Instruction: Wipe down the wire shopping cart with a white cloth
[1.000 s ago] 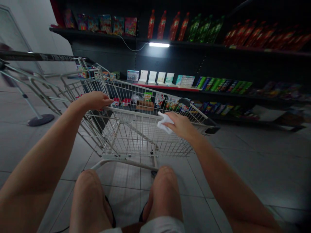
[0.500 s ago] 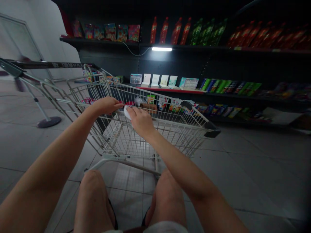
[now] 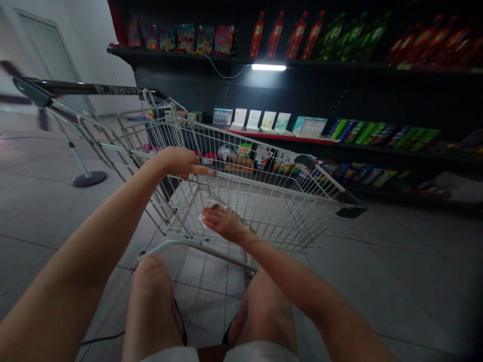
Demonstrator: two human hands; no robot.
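A grey wire shopping cart (image 3: 264,183) stands side-on in front of my knees. My left hand (image 3: 181,161) grips its upper side rail, one finger stretched along the bar and the others curled below. Lower down, my right hand (image 3: 223,221) presses a white cloth (image 3: 215,205) flat against the wire side of the basket. The cloth's edges stick out past the fingertips; whether it is fabric or a paper wipe I cannot tell. At the upper left is the cart's dark push handle (image 3: 83,88).
Behind the cart, dark shelves (image 3: 181,75) hold red bottles (image 3: 275,35), green bottles (image 3: 334,37), snack bags (image 3: 184,37) and packets. A post with a round base (image 3: 89,179) stands on the tiled floor at left. A dark cable (image 3: 103,339) lies near my feet.
My right hand has moved down from the top rail to the basket's wire side with the cloth. My left hand stays on the rail, slightly farther right in view. The view has shifted a little.
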